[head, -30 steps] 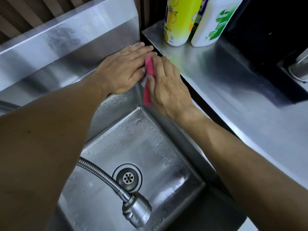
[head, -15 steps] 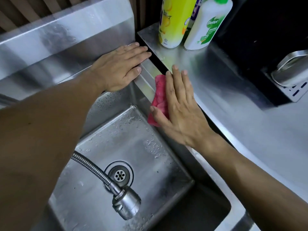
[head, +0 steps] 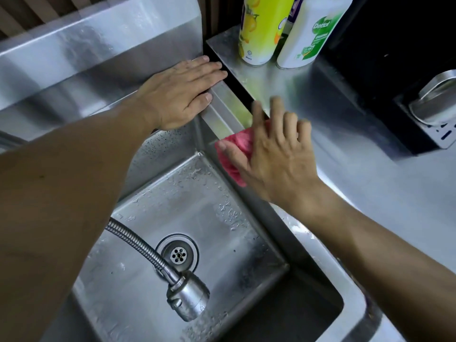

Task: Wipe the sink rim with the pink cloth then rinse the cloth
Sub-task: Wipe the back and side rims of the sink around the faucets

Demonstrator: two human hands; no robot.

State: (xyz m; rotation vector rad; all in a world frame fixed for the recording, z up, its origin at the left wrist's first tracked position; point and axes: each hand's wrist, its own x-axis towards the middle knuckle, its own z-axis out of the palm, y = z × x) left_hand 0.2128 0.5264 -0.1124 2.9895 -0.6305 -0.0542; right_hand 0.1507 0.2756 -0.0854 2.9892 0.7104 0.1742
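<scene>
The right hand (head: 276, 156) is pressing the cloth (head: 237, 146) on the sink rim (head: 227, 112); the left hand (head: 177, 92) is resting flat on the rim's far corner.

Dim light, glare on wet steel; moving fingers (head: 276, 104) seem blurred.
</scene>
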